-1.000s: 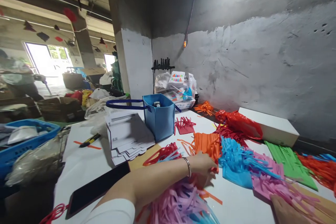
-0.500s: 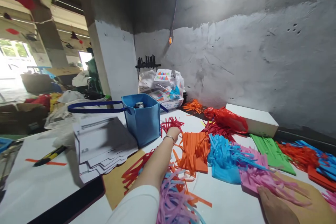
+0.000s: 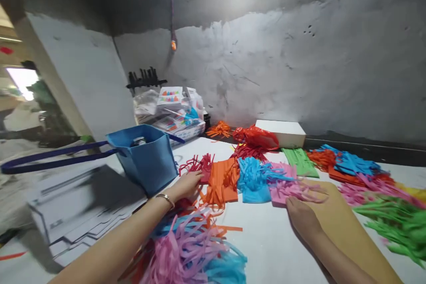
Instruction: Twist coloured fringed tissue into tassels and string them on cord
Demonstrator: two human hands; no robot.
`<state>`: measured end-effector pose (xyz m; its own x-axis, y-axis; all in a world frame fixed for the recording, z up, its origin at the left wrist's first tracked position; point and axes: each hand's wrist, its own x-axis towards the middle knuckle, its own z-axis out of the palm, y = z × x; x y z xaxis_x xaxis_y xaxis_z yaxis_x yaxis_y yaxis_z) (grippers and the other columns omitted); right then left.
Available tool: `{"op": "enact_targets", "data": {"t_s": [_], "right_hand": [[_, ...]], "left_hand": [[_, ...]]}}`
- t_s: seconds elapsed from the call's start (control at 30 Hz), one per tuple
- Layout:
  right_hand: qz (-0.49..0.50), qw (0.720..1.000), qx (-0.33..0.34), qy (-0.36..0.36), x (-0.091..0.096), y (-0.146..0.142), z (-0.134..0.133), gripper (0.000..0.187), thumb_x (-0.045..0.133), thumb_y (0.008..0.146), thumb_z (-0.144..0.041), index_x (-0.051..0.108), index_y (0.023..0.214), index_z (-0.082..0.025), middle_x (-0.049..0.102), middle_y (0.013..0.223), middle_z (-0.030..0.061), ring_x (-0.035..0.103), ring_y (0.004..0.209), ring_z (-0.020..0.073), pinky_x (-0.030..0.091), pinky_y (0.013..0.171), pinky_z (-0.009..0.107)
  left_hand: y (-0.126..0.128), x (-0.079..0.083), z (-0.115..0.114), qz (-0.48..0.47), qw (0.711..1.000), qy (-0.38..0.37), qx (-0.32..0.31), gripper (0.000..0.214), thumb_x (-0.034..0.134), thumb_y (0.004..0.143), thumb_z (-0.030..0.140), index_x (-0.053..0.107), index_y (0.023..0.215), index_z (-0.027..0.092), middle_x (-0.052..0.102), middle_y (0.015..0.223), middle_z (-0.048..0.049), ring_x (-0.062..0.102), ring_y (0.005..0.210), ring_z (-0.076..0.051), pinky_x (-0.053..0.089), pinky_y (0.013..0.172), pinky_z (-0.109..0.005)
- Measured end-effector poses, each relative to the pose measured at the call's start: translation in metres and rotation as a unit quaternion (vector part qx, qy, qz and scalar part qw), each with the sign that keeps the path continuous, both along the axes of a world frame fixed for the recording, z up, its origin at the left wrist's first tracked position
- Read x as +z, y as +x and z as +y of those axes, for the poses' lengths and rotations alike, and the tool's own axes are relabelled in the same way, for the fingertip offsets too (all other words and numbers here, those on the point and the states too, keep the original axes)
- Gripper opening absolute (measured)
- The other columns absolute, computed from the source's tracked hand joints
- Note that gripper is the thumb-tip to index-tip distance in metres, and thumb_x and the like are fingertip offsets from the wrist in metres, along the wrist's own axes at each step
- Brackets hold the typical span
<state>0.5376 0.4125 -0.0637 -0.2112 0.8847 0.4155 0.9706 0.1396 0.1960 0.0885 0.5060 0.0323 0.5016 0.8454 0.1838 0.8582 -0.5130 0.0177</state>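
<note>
My left hand (image 3: 188, 184), wearing a bracelet, is closed at the near edge of a red fringed tissue-paper bundle (image 3: 205, 169); its fingertips are partly hidden. Just right of it lies an orange fringed bundle (image 3: 229, 182), then a blue one (image 3: 254, 182). My right hand (image 3: 302, 216) has its fingers closed on the lower edge of a pink fringed bundle (image 3: 279, 191), whose strips spread over brown card (image 3: 342, 217). Loose pink strips (image 3: 179, 244) are heaped with blue and orange ones below my left forearm.
A blue bag (image 3: 143, 159) with a long handle stands left, beside stacked white sheets (image 3: 83, 204). Along the wall are plastic-wrapped packs (image 3: 173, 115), a red plastic bundle (image 3: 256, 137) and a white box (image 3: 282, 132). Green fringe (image 3: 399, 222) lies at the right.
The view has turned right. My left hand has drawn closer, and the red bundle now lies flat beside the orange one. My right hand stays at the pink bundle's lower edge.
</note>
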Motion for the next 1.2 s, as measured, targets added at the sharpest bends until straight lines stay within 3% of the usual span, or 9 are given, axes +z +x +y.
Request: {"op": "enact_targets", "data": {"t_s": [0.1,0.2,0.3,0.37,0.53,0.63,0.8,0.97,1.2], "right_hand": [[-0.013,0.999,-0.013,-0.036,0.011,-0.005,0.000,0.015,0.063,0.095,-0.012,0.067,0.110,-0.013,0.072,0.111,0.0073,0.069,0.102,0.0206,0.057,0.090,0.039],[-0.016,0.997,-0.025,-0.071,0.022,-0.013,-0.002,0.017,0.065,0.097,-0.025,0.067,0.109,-0.013,0.070,0.110,0.0070,0.068,0.102,0.0207,0.058,0.090,0.041],[0.001,0.995,-0.027,-0.097,0.032,-0.024,-0.007,0.021,0.066,0.097,-0.029,0.066,0.110,-0.012,0.069,0.112,0.0080,0.068,0.102,0.0215,0.057,0.090,0.042],[0.023,0.994,-0.018,-0.106,0.038,-0.030,-0.012,0.024,0.065,0.097,-0.031,0.065,0.115,-0.014,0.068,0.117,0.0084,0.066,0.106,0.0226,0.056,0.092,0.044],[0.103,0.991,0.000,-0.089,0.052,0.000,-0.048,0.036,0.063,0.099,-0.033,0.059,0.131,-0.019,0.058,0.139,0.0090,0.057,0.126,0.0272,0.045,0.107,0.053],[0.157,0.980,-0.101,-0.068,0.057,0.055,-0.091,0.038,0.061,0.100,-0.031,0.056,0.135,-0.020,0.056,0.141,0.0098,0.056,0.127,0.0270,0.044,0.109,0.053],[0.219,0.923,-0.306,-0.085,0.058,0.117,-0.134,0.030,0.066,0.096,-0.032,0.063,0.122,-0.016,0.064,0.124,0.0096,0.061,0.117,0.0263,0.051,0.100,0.050],[0.281,0.893,-0.328,-0.127,0.063,0.112,-0.124,0.040,0.067,0.095,-0.040,0.060,0.127,-0.017,0.062,0.129,0.0102,0.063,0.113,0.0253,0.054,0.095,0.047],[0.374,0.850,-0.318,-0.192,0.071,0.119,-0.122,0.028,0.068,0.096,-0.036,0.065,0.116,-0.017,0.068,0.115,0.0064,0.068,0.100,0.0209,0.058,0.087,0.041]], "left_hand": [[0.051,-0.003,-0.018,-0.001,0.998,-0.018,-0.057,0.047,0.057,0.098,0.031,0.056,0.143,0.017,0.053,0.150,-0.0176,0.053,0.136,-0.033,0.042,0.114,-0.047],[0.127,-0.016,-0.038,-0.006,0.991,-0.034,-0.127,0.063,0.059,0.097,0.041,0.040,0.155,0.025,0.034,0.164,-0.0125,0.039,0.147,-0.033,0.036,0.119,-0.047],[0.198,-0.034,-0.056,-0.007,0.988,-0.048,-0.148,0.069,0.052,0.099,0.050,0.028,0.160,0.028,0.017,0.169,-0.0127,0.019,0.153,-0.040,0.026,0.118,-0.065],[0.228,-0.044,-0.064,-0.002,0.988,-0.066,-0.143,0.066,0.046,0.100,0.053,0.031,0.159,0.029,0.019,0.168,-0.0140,0.016,0.152,-0.046,0.023,0.112,-0.076],[0.233,-0.043,-0.075,-0.008,0.988,-0.087,-0.129,0.059,0.048,0.098,0.052,0.045,0.152,0.029,0.031,0.164,-0.0144,0.019,0.150,-0.049,0.012,0.109,-0.082],[0.237,-0.038,-0.094,-0.071,0.987,-0.079,-0.117,0.058,0.051,0.096,0.043,0.048,0.150,0.023,0.033,0.164,-0.0162,0.017,0.152,-0.046,0.007,0.115,-0.074],[0.316,-0.051,-0.143,-0.224,0.956,-0.162,-0.098,0.043,0.056,0.094,0.035,0.063,0.131,0.014,0.067,0.126,-0.0187,0.059,0.121,-0.034,0.043,0.107,-0.048],[0.406,-0.055,-0.150,-0.358,0.890,-0.284,0.008,0.035,0.060,0.099,0.038,0.061,0.124,0.014,0.069,0.109,-0.0095,0.068,0.092,-0.022,0.058,0.082,-0.039],[0.415,-0.047,-0.148,-0.469,0.773,-0.412,0.117,0.031,0.060,0.100,0.037,0.060,0.123,0.016,0.067,0.108,-0.0067,0.068,0.082,-0.017,0.060,0.070,-0.033]]}}
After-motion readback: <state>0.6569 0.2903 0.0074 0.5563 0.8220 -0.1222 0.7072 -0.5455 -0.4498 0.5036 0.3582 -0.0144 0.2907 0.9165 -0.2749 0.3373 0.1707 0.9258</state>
